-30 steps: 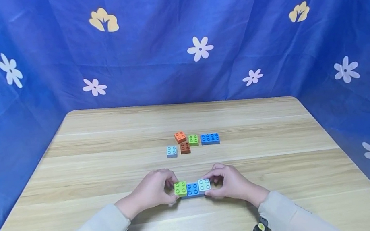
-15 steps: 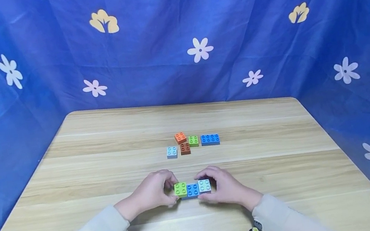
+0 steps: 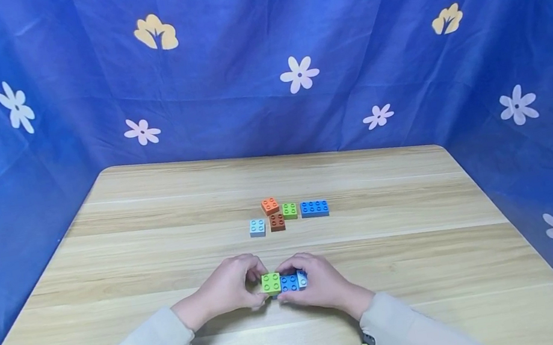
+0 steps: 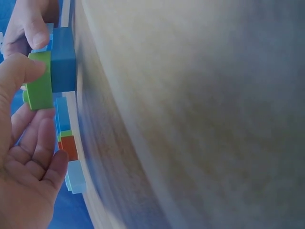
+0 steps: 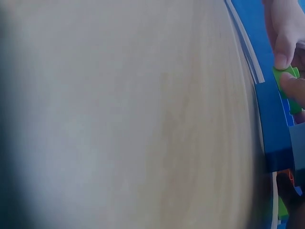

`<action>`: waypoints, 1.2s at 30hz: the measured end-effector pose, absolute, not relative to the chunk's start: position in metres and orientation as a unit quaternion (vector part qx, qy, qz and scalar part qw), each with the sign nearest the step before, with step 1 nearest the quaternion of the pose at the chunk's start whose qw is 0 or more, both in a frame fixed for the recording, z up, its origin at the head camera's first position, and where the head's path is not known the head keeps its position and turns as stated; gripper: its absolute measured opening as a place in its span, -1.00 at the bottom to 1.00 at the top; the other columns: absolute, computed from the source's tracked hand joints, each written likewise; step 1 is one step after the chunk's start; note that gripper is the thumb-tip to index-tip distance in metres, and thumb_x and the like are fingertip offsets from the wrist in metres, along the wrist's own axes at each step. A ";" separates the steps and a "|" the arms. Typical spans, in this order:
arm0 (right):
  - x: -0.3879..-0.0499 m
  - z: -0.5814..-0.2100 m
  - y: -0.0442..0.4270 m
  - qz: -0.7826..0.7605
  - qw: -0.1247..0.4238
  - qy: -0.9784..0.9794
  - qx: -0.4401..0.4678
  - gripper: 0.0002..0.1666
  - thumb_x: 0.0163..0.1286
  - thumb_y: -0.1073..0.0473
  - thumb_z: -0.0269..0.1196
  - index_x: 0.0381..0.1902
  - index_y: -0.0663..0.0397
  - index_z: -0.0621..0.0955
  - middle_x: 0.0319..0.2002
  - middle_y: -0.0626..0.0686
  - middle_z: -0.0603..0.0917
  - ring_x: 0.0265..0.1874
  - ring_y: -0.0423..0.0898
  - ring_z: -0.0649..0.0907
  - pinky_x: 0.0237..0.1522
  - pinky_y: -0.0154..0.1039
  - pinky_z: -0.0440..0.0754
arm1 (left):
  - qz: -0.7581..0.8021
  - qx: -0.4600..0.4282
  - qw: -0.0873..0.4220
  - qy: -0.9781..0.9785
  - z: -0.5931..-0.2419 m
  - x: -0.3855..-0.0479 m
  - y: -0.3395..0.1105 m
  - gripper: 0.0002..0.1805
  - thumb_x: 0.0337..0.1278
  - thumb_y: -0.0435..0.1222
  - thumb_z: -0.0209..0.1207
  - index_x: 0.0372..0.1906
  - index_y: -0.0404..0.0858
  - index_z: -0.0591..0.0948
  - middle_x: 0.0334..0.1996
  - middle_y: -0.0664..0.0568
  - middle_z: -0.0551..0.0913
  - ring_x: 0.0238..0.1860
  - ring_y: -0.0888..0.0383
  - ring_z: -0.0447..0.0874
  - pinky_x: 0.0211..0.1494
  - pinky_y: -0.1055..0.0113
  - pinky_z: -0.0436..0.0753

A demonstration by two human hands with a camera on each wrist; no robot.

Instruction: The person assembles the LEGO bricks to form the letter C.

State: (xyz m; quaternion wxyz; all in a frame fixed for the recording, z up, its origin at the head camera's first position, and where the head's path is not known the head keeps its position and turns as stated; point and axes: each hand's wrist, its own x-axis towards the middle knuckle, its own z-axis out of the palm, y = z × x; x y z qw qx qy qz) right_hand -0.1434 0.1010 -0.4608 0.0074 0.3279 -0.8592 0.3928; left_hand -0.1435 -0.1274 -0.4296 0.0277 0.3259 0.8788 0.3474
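In the head view, a light green toy brick (image 3: 270, 283) and a light blue toy brick (image 3: 302, 278) sit on opposite ends of a blue toy brick (image 3: 289, 283). The green one overhangs the blue brick's left end. My left hand (image 3: 229, 284) pinches the green brick between thumb and fingers; its thumb (image 4: 31, 68) presses the near side in the left wrist view. From the right, my right hand (image 3: 319, 281) curls round the joined bricks, thumb in front and fingers behind, partly hiding the light blue brick. Its thumb (image 5: 294, 88) reaches the green brick in the right wrist view.
Farther back on the wooden table (image 3: 152, 217) lie loose bricks: orange (image 3: 270, 206), brown (image 3: 277, 222), green (image 3: 289, 210), light blue (image 3: 257, 227) and a longer blue one (image 3: 314, 209). A blue flowered curtain (image 3: 234, 51) surrounds the table's far and side edges.
My right hand has slid left along the joined bricks, from the light blue brick's right end toward the green brick. My left hand stays at the green brick.
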 end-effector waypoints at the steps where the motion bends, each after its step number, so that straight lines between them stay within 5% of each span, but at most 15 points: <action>1: -0.144 -0.461 0.100 0.392 0.009 -0.859 0.328 -0.46 -0.04 -0.01 0.52 -0.07 -0.05 0.64 -0.14 -0.19 0.64 -0.13 -0.28 0.57 0.03 -0.28 0.50 | 0.349 0.327 0.029 0.878 -0.430 -0.144 -0.128 -0.64 -0.38 -0.33 0.46 -0.32 -0.17 0.60 -0.42 0.25 0.55 -0.37 0.25 0.53 -0.24 0.36 0.59; 7: -0.144 -0.463 0.099 0.397 0.013 -0.858 0.325 -0.52 -0.02 -0.01 0.51 -0.12 -0.05 0.66 -0.18 -0.20 0.65 -0.16 -0.30 0.58 0.00 -0.32 0.52 | 0.362 0.343 0.051 0.865 -0.436 -0.150 -0.135 -0.62 -0.28 -0.24 0.49 -0.25 -0.16 0.61 -0.37 0.26 0.57 -0.31 0.24 0.55 -0.15 0.32 0.60; 15: -0.143 -0.459 0.099 0.399 -0.003 -0.863 0.311 -0.50 -0.01 -0.05 0.50 -0.10 -0.05 0.66 -0.17 -0.20 0.65 -0.14 -0.29 0.59 0.04 -0.31 0.50 | 0.368 0.339 0.090 0.861 -0.441 -0.173 -0.152 -0.34 -0.39 0.00 0.50 -0.08 -0.26 0.60 -0.24 0.12 0.64 -0.21 0.17 0.58 -0.04 0.23 0.59; 36: -0.143 -0.460 0.100 0.399 -0.018 -0.865 0.304 -0.49 0.02 -0.10 0.48 -0.07 -0.09 0.65 -0.12 -0.21 0.64 -0.09 -0.28 0.58 0.08 -0.31 0.48 | 0.392 0.226 0.037 0.891 -0.442 -0.230 -0.158 -0.58 -0.24 -0.23 0.49 -0.19 -0.31 0.64 -0.29 -0.01 0.67 -0.25 0.09 0.59 -0.05 0.18 0.58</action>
